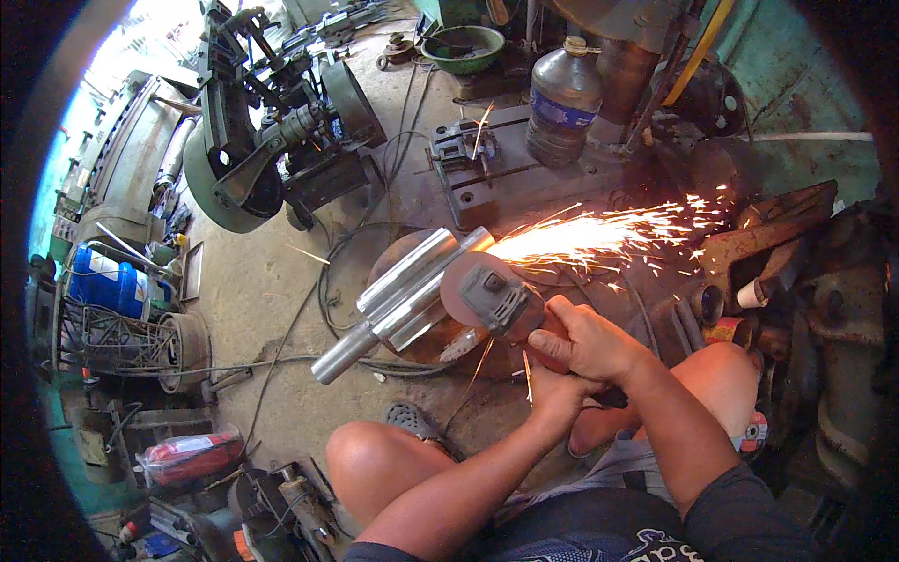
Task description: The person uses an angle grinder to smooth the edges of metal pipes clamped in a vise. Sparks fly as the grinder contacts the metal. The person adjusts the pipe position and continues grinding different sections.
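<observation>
An angle grinder (506,304) is gripped by both my hands, its round disc (458,288) against a shiny metal workpiece. My right hand (588,339) wraps round the grinder's red body. Just below it, my left hand (559,397) closes on the rear part, mostly hidden by the right hand. The workpiece (405,273) has thick bright bars side by side and a round shaft (343,353) sticking out toward the lower left. It lies over a rusty round base (382,272). Bright sparks (599,239) stream away to the right from the contact point, which the disc partly hides.
A machine with large wheels (272,131) stands at the far left. Cables (328,290) snake over the floor. A big water bottle (565,101) and green basin (463,49) stand at the back. Scrap metal (768,234) piles up at right; a blue bucket (105,283) stands left.
</observation>
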Action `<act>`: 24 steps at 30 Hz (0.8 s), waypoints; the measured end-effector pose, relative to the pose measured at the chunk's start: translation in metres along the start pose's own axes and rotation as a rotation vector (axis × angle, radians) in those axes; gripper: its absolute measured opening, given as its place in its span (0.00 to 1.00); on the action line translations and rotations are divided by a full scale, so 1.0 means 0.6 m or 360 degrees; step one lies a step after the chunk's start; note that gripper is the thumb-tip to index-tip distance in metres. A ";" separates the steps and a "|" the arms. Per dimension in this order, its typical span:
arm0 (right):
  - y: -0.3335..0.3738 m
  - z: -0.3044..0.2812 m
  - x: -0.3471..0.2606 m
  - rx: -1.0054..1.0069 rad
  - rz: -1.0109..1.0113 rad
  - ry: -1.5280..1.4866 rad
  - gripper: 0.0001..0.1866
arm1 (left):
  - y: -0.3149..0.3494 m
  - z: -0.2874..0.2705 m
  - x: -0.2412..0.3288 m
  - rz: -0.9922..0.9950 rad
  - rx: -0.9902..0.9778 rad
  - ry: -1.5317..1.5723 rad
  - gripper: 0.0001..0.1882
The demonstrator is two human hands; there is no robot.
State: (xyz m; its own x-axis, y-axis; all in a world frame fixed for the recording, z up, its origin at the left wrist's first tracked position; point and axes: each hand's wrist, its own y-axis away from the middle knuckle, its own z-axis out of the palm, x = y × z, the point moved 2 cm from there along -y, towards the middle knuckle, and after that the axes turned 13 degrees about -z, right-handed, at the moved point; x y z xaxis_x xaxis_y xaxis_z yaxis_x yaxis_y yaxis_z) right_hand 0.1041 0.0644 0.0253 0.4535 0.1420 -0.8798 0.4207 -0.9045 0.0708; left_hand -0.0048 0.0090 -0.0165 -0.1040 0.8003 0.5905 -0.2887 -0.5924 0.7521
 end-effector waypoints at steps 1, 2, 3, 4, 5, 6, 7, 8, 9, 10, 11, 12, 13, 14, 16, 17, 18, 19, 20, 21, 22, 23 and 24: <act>0.001 0.002 0.000 0.0000 0.0013 0.0033 0.38 | 0.000 -0.001 -0.002 -0.0020 0.0000 0.0013 0.35; 0.002 0.004 -0.002 0.0007 0.0007 0.0063 0.38 | 0.000 -0.001 -0.003 0.0031 0.0019 -0.0037 0.36; 0.003 0.005 -0.003 0.0014 0.0000 0.0092 0.37 | 0.000 -0.001 -0.004 0.0092 0.0038 -0.0068 0.36; 0.005 0.006 -0.004 0.0029 -0.0005 0.0085 0.37 | 0.000 -0.002 -0.005 0.0116 0.0094 -0.0195 0.37; 0.008 0.006 -0.005 0.0044 -0.0009 0.0077 0.37 | 0.001 -0.003 -0.006 0.0133 0.0070 -0.0177 0.36; 0.009 0.005 -0.005 0.0059 -0.0012 0.0069 0.36 | 0.002 -0.005 -0.009 0.0111 0.0082 -0.0258 0.34; 0.010 0.005 -0.003 0.0040 0.0013 0.0081 0.38 | 0.003 -0.007 -0.011 0.0083 0.0090 -0.0328 0.33; 0.010 0.004 -0.002 0.0021 0.0039 0.0093 0.39 | 0.001 -0.006 -0.012 0.0071 0.0048 -0.0289 0.34; 0.010 0.003 -0.001 0.0012 0.0065 0.0104 0.40 | 0.000 -0.006 -0.014 0.0054 0.0004 -0.0239 0.34; 0.009 0.003 -0.002 0.0044 -0.0013 0.0125 0.39 | -0.002 -0.006 -0.015 0.0038 -0.0039 -0.0190 0.35; 0.007 0.002 -0.004 0.0086 -0.0090 0.0145 0.38 | -0.005 -0.006 -0.015 0.0088 -0.0015 -0.0182 0.36; 0.006 0.002 -0.006 0.0113 -0.0131 0.0158 0.36 | -0.008 -0.005 -0.016 0.0138 0.0010 -0.0174 0.38; 0.005 0.002 -0.007 0.0111 -0.0119 0.0142 0.36 | -0.011 -0.003 -0.017 0.0212 0.0051 -0.0206 0.39; 0.004 0.001 -0.008 0.0090 -0.0070 0.0119 0.37 | -0.014 -0.002 -0.019 0.0232 0.0023 -0.0111 0.39; 0.005 -0.002 -0.012 0.0046 0.0025 0.0100 0.37 | -0.018 -0.002 -0.022 0.0312 0.0031 -0.0054 0.39; 0.004 -0.005 -0.015 0.0022 0.0071 0.0103 0.36 | -0.020 -0.003 -0.024 0.0289 0.0059 -0.0077 0.39; 0.001 -0.005 -0.018 0.0008 0.0077 0.0087 0.36 | -0.021 -0.006 -0.024 0.0264 0.0114 -0.0155 0.39; -0.001 -0.002 -0.021 -0.0017 0.0116 0.0137 0.36 | -0.022 -0.009 -0.025 0.0215 0.0176 -0.0233 0.39; -0.003 -0.001 -0.025 -0.0029 0.0117 0.0171 0.36 | -0.021 -0.012 -0.026 0.0193 0.0113 -0.0194 0.39; -0.005 0.000 -0.027 -0.0047 0.0148 0.0212 0.35 | -0.020 -0.013 -0.027 0.0148 0.0057 -0.0155 0.39; -0.007 0.002 -0.031 -0.0043 0.0108 0.0185 0.35 | -0.018 -0.015 -0.027 0.0124 0.0001 -0.0112 0.40; -0.008 0.005 -0.034 -0.0047 0.0099 0.0162 0.35 | -0.016 -0.017 -0.028 0.0109 -0.0010 -0.0062 0.40; -0.009 0.008 -0.037 -0.0055 0.0109 0.0137 0.35 | -0.013 -0.018 -0.028 0.0115 -0.0020 -0.0008 0.40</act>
State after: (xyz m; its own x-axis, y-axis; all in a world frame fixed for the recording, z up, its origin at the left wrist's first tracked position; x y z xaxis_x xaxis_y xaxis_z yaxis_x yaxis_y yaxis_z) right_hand 0.0877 0.0640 0.0423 0.5474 0.1160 -0.8288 0.4129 -0.8989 0.1469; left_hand -0.0111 0.0009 -0.0356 -0.1203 0.7549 0.6448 -0.2924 -0.6476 0.7036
